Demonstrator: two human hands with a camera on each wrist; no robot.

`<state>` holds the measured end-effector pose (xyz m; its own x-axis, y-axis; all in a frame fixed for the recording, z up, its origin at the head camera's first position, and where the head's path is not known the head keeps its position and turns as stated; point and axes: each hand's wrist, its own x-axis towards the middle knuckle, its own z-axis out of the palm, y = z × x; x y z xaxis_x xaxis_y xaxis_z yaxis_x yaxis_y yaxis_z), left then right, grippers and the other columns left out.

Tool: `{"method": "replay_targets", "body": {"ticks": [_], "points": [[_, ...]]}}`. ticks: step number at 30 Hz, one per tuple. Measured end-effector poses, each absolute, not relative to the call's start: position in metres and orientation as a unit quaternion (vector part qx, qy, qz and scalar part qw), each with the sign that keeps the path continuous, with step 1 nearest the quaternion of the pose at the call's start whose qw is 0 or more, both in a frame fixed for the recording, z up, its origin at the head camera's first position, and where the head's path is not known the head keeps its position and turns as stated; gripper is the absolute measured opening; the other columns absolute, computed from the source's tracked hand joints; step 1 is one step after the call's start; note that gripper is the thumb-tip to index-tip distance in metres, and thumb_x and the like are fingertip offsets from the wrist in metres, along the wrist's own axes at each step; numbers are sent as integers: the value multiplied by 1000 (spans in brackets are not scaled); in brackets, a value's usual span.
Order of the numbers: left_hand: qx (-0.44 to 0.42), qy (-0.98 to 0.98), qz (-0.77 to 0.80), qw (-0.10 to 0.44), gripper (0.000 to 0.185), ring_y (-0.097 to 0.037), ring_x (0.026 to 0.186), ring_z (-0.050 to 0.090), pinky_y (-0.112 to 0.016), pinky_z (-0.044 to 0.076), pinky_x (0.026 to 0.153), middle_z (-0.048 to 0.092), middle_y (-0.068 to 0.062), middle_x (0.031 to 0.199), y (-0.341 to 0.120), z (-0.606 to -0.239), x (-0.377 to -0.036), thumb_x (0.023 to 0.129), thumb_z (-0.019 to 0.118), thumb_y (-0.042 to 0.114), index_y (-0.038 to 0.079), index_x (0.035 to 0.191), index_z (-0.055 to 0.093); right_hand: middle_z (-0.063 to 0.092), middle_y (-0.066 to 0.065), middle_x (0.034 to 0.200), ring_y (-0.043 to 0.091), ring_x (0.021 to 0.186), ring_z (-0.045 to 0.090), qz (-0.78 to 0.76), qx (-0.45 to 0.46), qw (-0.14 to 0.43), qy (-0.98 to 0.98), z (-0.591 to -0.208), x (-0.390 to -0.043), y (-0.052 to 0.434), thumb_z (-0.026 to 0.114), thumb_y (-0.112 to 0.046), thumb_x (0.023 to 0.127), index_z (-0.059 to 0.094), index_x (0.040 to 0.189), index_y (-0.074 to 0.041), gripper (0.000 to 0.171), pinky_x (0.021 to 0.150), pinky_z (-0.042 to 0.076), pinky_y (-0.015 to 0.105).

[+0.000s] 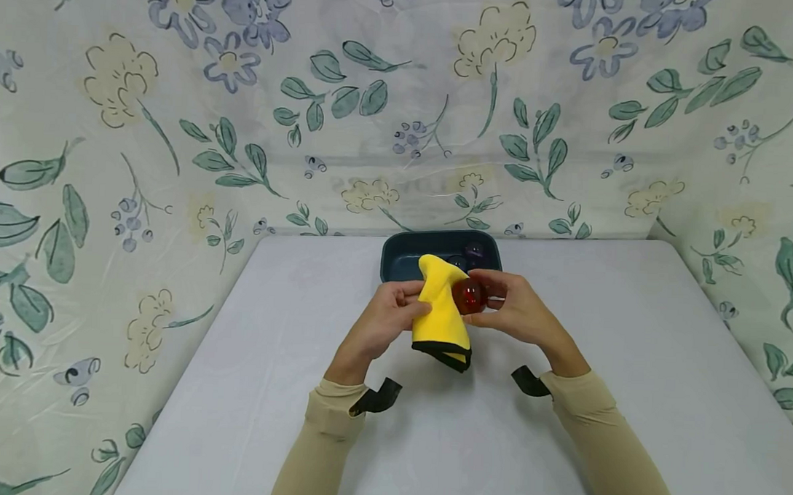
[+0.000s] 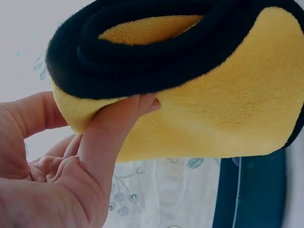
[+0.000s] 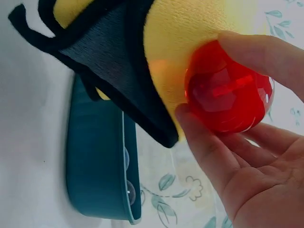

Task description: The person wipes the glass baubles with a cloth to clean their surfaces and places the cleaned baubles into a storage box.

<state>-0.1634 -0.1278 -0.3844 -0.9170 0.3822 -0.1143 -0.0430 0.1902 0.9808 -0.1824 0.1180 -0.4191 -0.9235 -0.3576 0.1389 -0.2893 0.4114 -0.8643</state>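
**A:** Log entry. Where does the ball sit relative to the hands?

**B:** I see the red ball (image 1: 469, 296) held in my right hand (image 1: 515, 310), above the table (image 1: 628, 372) and just in front of the tray (image 1: 396, 266). In the right wrist view the thumb (image 3: 204, 142) curls under the ball (image 3: 228, 92) and a finger (image 3: 266, 54) lies over its top, so the hand is closed round it in a pinch. The ball is clear red and faceted.

**A:** And the cloth?

**B:** The yellow cloth (image 1: 440, 311) with black edging is gripped by my left hand (image 1: 383, 323). In the left wrist view the thumb (image 2: 114, 137) presses into the cloth (image 2: 228, 109) from below, the other fingers behind it; the hand is closed on it. The cloth touches the ball's left side, and its folded black hem hangs down between the two hands.

**A:** Containers?

**B:** One dark teal tray, at the far edge of the table against the flowered sheet (image 1: 178, 123). In the head view I see a dark purple ball (image 1: 475, 250) inside it, at the right end, partly hidden by the cloth. The right wrist view shows two rounded clear things at the tray's rim (image 3: 130, 156); I cannot tell what they are.

**A:** Anything else?

**B:** Beige sleeves (image 1: 324, 434) on both arms, a black strap at each wrist.
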Motion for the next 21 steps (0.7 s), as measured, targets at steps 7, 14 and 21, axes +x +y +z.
{"method": "replay_targets", "body": {"ticks": [7, 14, 21], "points": [[115, 751, 628, 168, 49, -26, 111, 72, -40, 61, 97, 66, -22, 138, -129, -386, -165, 102, 56, 7, -2, 150, 49, 66, 18, 134, 29, 102, 68, -486, -225, 43, 844, -423, -183, 117, 87, -12, 80, 58, 141, -3, 68, 95, 62, 46], [101, 754, 630, 158, 50, -24, 107, 72, -39, 61, 97, 67, -23, 136, -131, -386, -165, 102, 57, 8, -2, 150, 48, 69, 12, 129, 26, 109, 61, -446, -236, 30, 863, -421, -180, 115, 88, -14, 76, 61, 137, -5, 68, 100, 56, 52], [112, 751, 631, 161, 51, -21, 102, 73, -37, 62, 96, 67, -25, 135, -135, -386, -167, 102, 56, 8, -3, 150, 47, 68, 11, 129, 26, 111, 61, -435, -255, 42, 863, -421, -177, 112, 84, -10, 77, 59, 139, -5, 67, 104, 55, 52]]}}
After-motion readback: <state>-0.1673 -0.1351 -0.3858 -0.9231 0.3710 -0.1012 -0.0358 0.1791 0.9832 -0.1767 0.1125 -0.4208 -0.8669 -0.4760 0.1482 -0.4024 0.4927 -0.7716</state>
